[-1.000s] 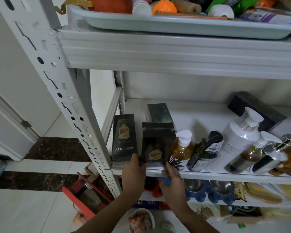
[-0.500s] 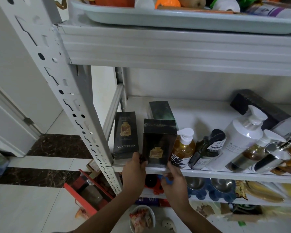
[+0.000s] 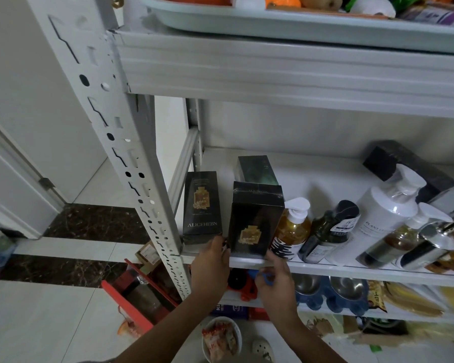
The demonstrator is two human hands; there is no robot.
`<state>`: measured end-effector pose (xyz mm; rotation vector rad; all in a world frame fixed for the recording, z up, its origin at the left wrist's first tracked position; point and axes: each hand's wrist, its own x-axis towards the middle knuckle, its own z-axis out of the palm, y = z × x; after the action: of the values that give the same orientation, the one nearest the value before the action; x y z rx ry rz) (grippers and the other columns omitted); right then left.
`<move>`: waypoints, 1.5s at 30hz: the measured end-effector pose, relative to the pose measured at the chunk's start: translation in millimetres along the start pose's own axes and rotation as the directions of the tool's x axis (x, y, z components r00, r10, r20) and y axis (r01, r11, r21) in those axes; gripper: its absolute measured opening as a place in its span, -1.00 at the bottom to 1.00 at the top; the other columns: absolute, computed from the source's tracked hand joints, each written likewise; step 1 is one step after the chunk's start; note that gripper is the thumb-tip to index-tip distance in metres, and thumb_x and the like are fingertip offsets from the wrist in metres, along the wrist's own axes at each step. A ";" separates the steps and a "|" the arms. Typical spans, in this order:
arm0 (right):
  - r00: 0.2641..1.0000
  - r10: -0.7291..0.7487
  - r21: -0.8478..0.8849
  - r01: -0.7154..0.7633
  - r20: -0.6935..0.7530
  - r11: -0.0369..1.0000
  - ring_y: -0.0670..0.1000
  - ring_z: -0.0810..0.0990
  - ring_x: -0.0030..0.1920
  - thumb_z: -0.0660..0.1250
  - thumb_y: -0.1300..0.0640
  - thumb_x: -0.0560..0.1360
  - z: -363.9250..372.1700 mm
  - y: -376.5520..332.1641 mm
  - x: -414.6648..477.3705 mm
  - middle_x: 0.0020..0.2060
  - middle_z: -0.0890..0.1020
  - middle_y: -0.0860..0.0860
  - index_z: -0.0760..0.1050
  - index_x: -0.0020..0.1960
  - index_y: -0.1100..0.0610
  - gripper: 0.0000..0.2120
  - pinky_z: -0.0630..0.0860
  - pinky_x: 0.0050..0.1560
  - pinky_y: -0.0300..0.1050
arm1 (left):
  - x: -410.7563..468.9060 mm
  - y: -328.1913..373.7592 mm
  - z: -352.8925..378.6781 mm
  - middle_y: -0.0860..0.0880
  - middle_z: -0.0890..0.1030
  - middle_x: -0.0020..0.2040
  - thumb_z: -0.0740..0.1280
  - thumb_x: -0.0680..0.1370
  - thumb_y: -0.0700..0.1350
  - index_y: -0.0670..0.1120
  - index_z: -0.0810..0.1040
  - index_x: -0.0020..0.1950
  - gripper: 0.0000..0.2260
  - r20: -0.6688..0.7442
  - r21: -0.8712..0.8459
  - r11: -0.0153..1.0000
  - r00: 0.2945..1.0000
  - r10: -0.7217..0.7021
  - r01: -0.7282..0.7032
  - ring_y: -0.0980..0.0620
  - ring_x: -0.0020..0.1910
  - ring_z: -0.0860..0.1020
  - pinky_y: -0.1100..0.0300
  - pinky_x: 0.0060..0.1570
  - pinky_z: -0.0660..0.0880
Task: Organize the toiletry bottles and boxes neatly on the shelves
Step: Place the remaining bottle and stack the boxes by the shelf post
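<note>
Two hands in view, both at the front lip of the middle shelf [image 3: 325, 176]. The left hand [image 3: 211, 265] holds the lower left corner of the front black box [image 3: 256, 224], fingers curled against its edge. The right hand [image 3: 275, 281] has a fingertip at the box's lower right corner and its other fingers bent below the shelf lip; whether it actually grips cannot be told. The box stands upright at the shelf's front edge, gold emblem facing out. Boxes on this shelf, counted: four. The ALICEHEBN box [image 3: 202, 205] stands upright just left of the held one, against the perforated post [image 3: 116, 132]. A dark green box [image 3: 257, 170] stands directly behind the held one. A black box [image 3: 409, 166] lies tilted at the back right. Bottles to the right of the held box, all leaning: five plainly countable. They are an amber pump bottle [image 3: 292, 229] touching the box's right side, a dark green bottle [image 3: 328, 231], a large white pump bottle [image 3: 385, 218], a second amber pump bottle [image 3: 404, 237] and a silver-topped bottle [image 3: 435, 242]. Bottles overlap at the right edge, so the count there is uncertain. One pale tray [image 3: 299, 27] of mixed items sits on the upper shelf. Two steel bowls [image 3: 349, 286] sit on the shelf below. One red box [image 3: 142, 297] is on the floor.
</note>
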<state>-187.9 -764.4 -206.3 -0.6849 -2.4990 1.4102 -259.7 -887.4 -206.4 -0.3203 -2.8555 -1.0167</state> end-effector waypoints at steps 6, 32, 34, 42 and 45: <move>0.998 0.059 0.116 -0.056 -0.023 0.992 -0.03 0.52 0.06 0.31 0.41 0.43 3.1 6.3 2.7 0.06 0.51 -0.01 0.40 0.26 0.07 -0.54 0.50 0.14 -0.10 | 2.8 -25.4 -9.8 -0.23 0.46 0.29 0.52 0.31 -0.17 -0.15 0.43 0.33 -0.39 -0.065 0.406 0.875 0.947 0.315 -0.263 -0.21 0.29 0.34 -0.11 0.20 0.44; 0.966 0.150 0.234 -0.200 0.212 0.951 -0.12 0.58 0.01 0.25 0.37 0.52 52.0 -23.0 3.2 -0.05 0.65 -0.04 0.59 0.06 0.16 -0.78 0.49 0.18 -0.17 | 7.3 -15.1 -32.9 -0.42 0.41 0.30 0.53 0.30 -0.01 0.08 0.54 0.25 -0.48 0.282 0.564 0.759 0.940 0.193 -0.326 -0.41 0.30 0.40 -0.36 0.16 0.36; 0.956 0.175 0.250 -0.233 0.236 0.940 -0.06 0.58 0.05 0.26 0.31 0.53 53.4 -26.4 2.6 -0.02 0.65 -0.03 0.61 0.00 0.09 -0.79 0.50 0.18 -0.08 | 3.0 -19.0 -30.3 -0.39 0.49 0.24 0.59 0.21 0.01 0.08 0.58 0.17 -0.46 0.270 0.536 0.775 0.938 0.219 -0.335 -0.37 0.25 0.47 -0.33 0.09 0.42; 0.907 0.278 0.349 -0.384 0.317 0.855 -0.03 0.62 -0.04 0.25 0.21 0.55 47.5 -40.5 9.1 -0.17 0.69 0.00 0.59 -0.16 0.06 -0.81 0.50 0.10 -0.13 | -2.3 -14.1 -32.5 -0.34 0.54 0.21 0.58 0.23 0.01 0.10 0.59 0.12 -0.53 0.243 0.520 0.806 0.953 0.180 -0.284 -0.31 0.24 0.50 -0.34 0.06 0.44; 0.884 0.318 0.371 -0.439 0.344 0.818 -0.05 0.63 -0.10 0.21 0.22 0.57 43.1 -44.4 10.4 -0.19 0.69 0.02 0.59 -0.13 0.12 -0.80 0.50 -0.09 -0.27 | -5.8 -14.8 -31.7 -0.33 0.56 0.18 0.57 0.24 -0.01 0.10 0.58 0.10 -0.55 0.257 0.507 0.817 0.953 0.161 -0.275 -0.29 0.24 0.51 -0.34 0.06 0.44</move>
<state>-226.7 -811.6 -192.1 -0.9899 -2.1507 2.2616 -256.8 -919.6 -191.9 -0.7082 -3.0233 -0.1181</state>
